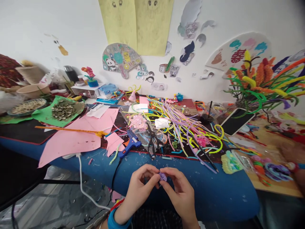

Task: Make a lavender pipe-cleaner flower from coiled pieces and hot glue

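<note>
Between my two hands, just off the table's front edge, is a small crumpled-looking purple piece (163,176), its exact kind too small to make out. My left hand (145,182) pinches it from the left with thumb and fingertips. From the other side my right hand (177,184) grips it the same way. Beyond them on the table lie black-handled scissors (154,144), a blue glue gun (130,147) and a heap of yellow, pink and purple pipe cleaners (178,119).
Pink paper sheets (78,140) and a green sheet with seeds or shells (62,109) lie to the left. At right are a phone (235,121), a bunch of pipe-cleaner flowers (259,81) and a yellow-green craft piece (230,163). A white cable (81,178) hangs off the table.
</note>
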`<move>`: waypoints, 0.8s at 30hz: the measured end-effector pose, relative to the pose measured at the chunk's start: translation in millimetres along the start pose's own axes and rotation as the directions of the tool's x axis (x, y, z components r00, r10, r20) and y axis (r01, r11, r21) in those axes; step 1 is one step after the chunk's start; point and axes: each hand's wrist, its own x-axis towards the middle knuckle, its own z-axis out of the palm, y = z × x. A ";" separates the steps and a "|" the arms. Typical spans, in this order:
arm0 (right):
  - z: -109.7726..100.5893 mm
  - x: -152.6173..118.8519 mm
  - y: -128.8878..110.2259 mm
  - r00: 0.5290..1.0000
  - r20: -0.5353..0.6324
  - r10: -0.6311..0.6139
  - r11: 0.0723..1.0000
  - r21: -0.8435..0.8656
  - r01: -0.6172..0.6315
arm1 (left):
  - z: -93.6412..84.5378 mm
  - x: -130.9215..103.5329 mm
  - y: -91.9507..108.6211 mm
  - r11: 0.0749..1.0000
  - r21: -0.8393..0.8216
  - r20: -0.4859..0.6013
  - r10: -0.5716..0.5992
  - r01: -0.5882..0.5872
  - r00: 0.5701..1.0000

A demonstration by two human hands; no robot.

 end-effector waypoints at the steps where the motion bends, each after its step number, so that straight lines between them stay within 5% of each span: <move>1: 0.2 0.0 0.2 1.000 -0.002 -0.004 1.000 -0.011 0.004 | 0.9 -0.6 -0.1 1.000 0.025 -0.005 0.007 -0.007 1.000; 13: 1.1 3.9 1.0 0.997 -0.076 0.021 0.989 0.148 -0.010 | -9.5 2.4 -0.2 0.989 0.103 -0.096 0.115 -0.105 0.989; 24: -4.5 7.6 7.0 0.985 -0.171 0.035 0.983 0.185 -0.003 | -23.0 2.6 -8.4 0.982 0.182 -0.003 -0.057 0.056 0.998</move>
